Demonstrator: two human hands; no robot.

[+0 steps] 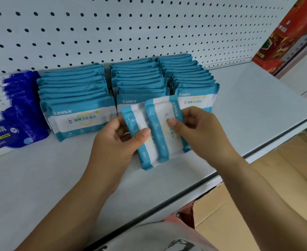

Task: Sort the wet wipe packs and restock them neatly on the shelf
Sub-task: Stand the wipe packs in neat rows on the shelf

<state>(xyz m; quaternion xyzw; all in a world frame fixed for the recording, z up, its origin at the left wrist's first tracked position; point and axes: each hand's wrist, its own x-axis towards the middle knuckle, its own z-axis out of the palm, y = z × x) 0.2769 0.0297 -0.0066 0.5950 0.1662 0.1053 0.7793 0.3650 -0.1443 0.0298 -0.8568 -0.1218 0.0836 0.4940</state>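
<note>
Packs (159,140) between left hand (112,144), right hand (199,130)

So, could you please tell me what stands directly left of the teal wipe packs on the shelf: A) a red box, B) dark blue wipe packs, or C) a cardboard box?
B: the dark blue wipe packs stand right beside the leftmost row of teal wipe packs, while the red box is at the far right.
</note>
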